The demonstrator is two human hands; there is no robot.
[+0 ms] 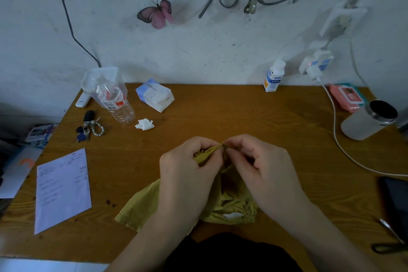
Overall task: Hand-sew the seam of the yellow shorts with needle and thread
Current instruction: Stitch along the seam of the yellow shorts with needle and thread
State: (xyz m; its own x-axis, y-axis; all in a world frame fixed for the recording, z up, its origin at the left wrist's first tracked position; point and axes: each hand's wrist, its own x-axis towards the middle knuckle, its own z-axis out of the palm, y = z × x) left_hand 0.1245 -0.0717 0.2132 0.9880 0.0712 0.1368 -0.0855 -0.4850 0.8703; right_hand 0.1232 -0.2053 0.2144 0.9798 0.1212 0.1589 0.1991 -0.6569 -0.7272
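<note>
The yellow shorts point(229, 207) lie bunched on the wooden table point(242, 112) close to its front edge, partly under my wrists. My left hand point(187, 168) grips a raised fold of the yellow fabric, fingers curled round it. My right hand point(262, 163) pinches the same fold at its top, fingertips meeting those of the left hand. Needle and thread are too small to make out between the fingertips. A white label shows on the shorts' waistband near my right wrist.
A sheet of paper point(63, 190) lies at left. Keys point(88, 126), a plastic bottle point(117, 101), a tissue pack point(155, 95) and a crumpled tissue point(144, 124) sit at back left. A cup point(368, 119), white cable point(337, 139), phone point(395, 201) and scissors point(390, 238) occupy the right.
</note>
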